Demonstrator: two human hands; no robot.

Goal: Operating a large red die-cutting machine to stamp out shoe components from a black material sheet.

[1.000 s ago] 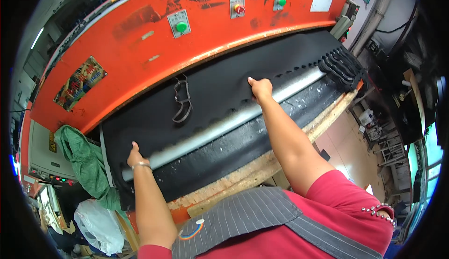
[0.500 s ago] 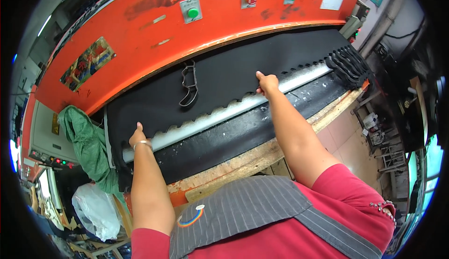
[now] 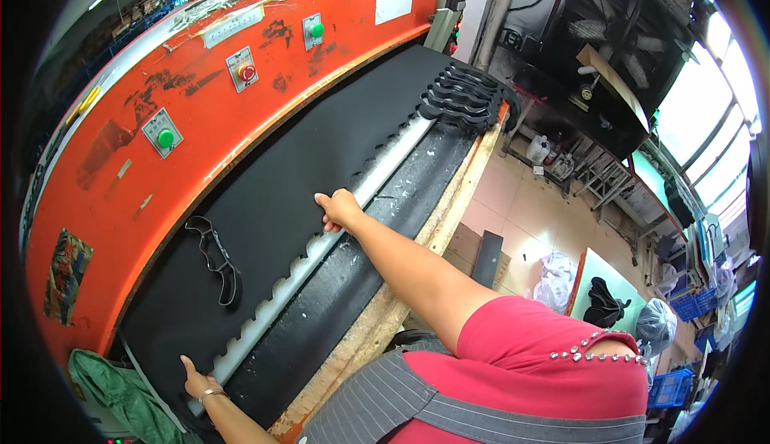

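A wide black sheet (image 3: 273, 179) lies over the press bed, its near edge scalloped with cut-out curves. My right hand (image 3: 340, 210) pinches that edge around its middle, thumb stretched out on top. At the near left end my left hand (image 3: 196, 380), a bracelet on its wrist, grips the edge too; most of its fingers are hidden. A curved metal cutting die (image 3: 228, 283) stands on the sheet, beyond my left hand and touched by neither hand. Below the scalloped edge shows a long white board (image 3: 277, 300).
An orange press beam (image 3: 120, 179) with green buttons (image 3: 166, 137) and a red button (image 3: 246, 72) spans the far side. Wavy black pieces (image 3: 464, 95) are heaped at the right end. A wooden ledge (image 3: 385, 283) borders the front; green cloth (image 3: 120, 396) hangs at left.
My view has swung to the right, so the press appears further left and more of the workshop shows. Both hands remain at the sheet's edge, and the die still stands on it.
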